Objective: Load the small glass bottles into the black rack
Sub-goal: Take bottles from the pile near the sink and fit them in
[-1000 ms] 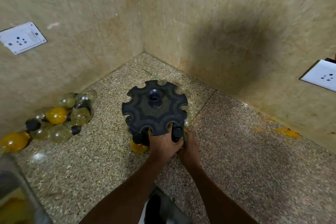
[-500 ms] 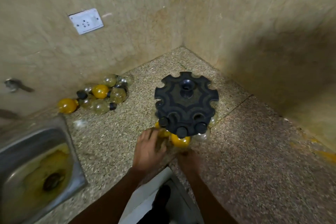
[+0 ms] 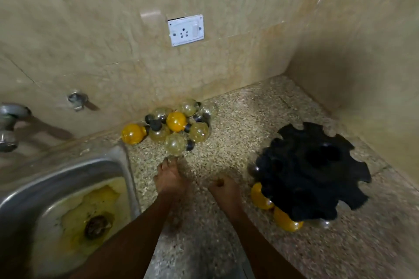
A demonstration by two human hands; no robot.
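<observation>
A heap of small round bottles (image 3: 175, 124) lies on the speckled counter (image 3: 229, 133) against the back wall, just below a white wall socket (image 3: 186, 30). Some bottles are filled with orange-yellow liquid, others look clear or pale, and most carry black caps. The left hand (image 3: 170, 179) reaches toward the heap with its fingers (image 3: 169, 162) stretched forward and loosely together, the tips just short of the nearest pale bottle (image 3: 175, 146); it holds nothing. The right hand (image 3: 223, 190) rests lower on the counter, between the left hand and the rack, its fingers curled in toward the palm around nothing visible. The black rack (image 3: 313, 172), a round plate with notches around its edge, stands to the right near the corner of the walls, blurred in this view. Two orange bottles (image 3: 260, 197) hang under its near edge, and a clear one seems to sit beside them. A steel sink (image 3: 68, 199) with yellow stains fills the lower left, with a tap (image 3: 13, 115) above it.
</observation>
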